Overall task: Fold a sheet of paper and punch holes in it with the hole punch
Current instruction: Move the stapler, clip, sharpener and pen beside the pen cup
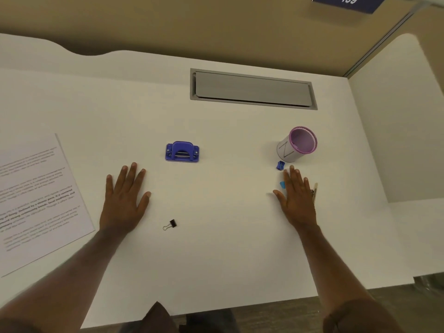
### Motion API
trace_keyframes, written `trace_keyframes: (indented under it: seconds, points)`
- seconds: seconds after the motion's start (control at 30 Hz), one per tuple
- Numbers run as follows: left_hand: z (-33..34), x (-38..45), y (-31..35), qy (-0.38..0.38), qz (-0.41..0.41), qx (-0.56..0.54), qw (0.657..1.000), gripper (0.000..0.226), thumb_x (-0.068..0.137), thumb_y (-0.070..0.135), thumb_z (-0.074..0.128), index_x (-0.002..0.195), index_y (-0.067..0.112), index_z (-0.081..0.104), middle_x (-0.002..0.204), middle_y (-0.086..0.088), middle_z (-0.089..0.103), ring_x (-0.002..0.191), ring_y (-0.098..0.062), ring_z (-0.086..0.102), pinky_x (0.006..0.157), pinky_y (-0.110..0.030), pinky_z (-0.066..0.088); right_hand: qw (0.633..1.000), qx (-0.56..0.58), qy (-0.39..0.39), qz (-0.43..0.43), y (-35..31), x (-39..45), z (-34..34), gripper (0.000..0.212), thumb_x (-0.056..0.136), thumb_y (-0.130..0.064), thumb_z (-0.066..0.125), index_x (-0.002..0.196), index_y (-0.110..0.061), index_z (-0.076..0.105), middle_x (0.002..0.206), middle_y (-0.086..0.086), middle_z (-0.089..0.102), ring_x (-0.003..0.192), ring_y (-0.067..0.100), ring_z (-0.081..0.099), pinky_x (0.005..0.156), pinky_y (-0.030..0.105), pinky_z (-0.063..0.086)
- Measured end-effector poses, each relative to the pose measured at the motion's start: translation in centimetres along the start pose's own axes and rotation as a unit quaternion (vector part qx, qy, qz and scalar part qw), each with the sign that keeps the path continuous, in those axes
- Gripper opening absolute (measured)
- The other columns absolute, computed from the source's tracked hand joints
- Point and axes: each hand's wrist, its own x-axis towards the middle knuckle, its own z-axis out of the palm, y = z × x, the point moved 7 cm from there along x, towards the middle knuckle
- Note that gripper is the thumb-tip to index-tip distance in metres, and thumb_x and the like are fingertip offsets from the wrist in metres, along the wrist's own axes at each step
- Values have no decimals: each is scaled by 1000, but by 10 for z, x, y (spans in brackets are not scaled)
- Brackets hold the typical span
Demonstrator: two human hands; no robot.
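Nearest the desk's front edge, a black binder clip [171, 224] lies by the left hand's [125, 200] thumb; both hands rest flat, fingers spread, holding nothing. Beyond the left fingertips sits the blue hole punch [182, 152]; the printed sheet of paper [36, 200] lies unfolded, outside the little finger. Past the right hand's [296, 200] fingertips stands a pink-rimmed pen cup [298, 145].

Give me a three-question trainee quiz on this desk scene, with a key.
1. True or false: the left hand holds the hole punch.
2. Which lies nearest the right hand? A) printed sheet B) blue sharpener C) binder clip
3. Fill in: the pen cup has a ____ rim.

Key: 1 false, both hands rest flat and empty on the desk; 2 B; 3 pink.
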Motion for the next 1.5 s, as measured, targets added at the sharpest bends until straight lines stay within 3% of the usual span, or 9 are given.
trace_keyframes:
  seconds: [0.17, 0.47, 0.8, 0.97, 1.23, 1.5]
  points:
    - [0, 0, 0, -1, -3, -3, 1000, 67, 101, 48, 27, 161, 20, 21, 172, -2, 10, 159, -24, 8, 126, -56, 7, 998, 8, 25, -63, -23, 19, -6, 64, 100, -41, 49, 150, -3, 37, 160, 13, 32, 149, 28, 28, 122, 50, 21]
    - [4, 2, -4, 1, -2, -6, 1000, 66, 101, 49, 26, 162, 23, 19, 172, 1, 8, 159, -22, 7, 127, -55, 6, 998, 14, 47, -40, -11, 7, -8, 60, 98, -30, 61, 145, 4, 44, 152, 18, 44, 144, 32, 40, 121, 50, 26]
    - [4, 2, -3, 16, 9, 1, 1000, 66, 102, 49, 27, 162, 21, 21, 171, -3, 12, 158, -24, 10, 127, -55, 6, 1000, -3, 23, -19, 19, -18, -7, 50, 101, -18, 54, 146, 2, 43, 155, 17, 41, 144, 33, 38, 122, 50, 20]
    - [2, 3, 2, 20, 10, 4, 1000, 65, 102, 47, 30, 161, 19, 24, 171, -4, 14, 158, -25, 12, 127, -56, 7, 999, 3, 37, -19, 16, -22, -6, 64, 102, -42, 31, 151, -1, 35, 160, 16, 32, 148, 30, 30, 122, 48, 22]
    - [-2, 2, 3, 1, 6, 6, 1000, 64, 103, 45, 33, 160, 19, 25, 171, -4, 14, 158, -26, 11, 127, -56, 7, 990, 56, 81, -105, -88, -3, 8, 61, 105, -38, 38, 155, -6, 27, 165, 10, 23, 153, 22, 18, 124, 46, 19]
    - [-7, 0, 4, -9, 0, 1, 1000, 64, 102, 45, 33, 160, 18, 27, 171, -5, 15, 158, -26, 11, 126, -57, 9, 961, 134, 24, -239, -265, -45, 31, 62, 103, -40, 42, 153, -5, 34, 162, 13, 27, 151, 27, 24, 121, 50, 24]
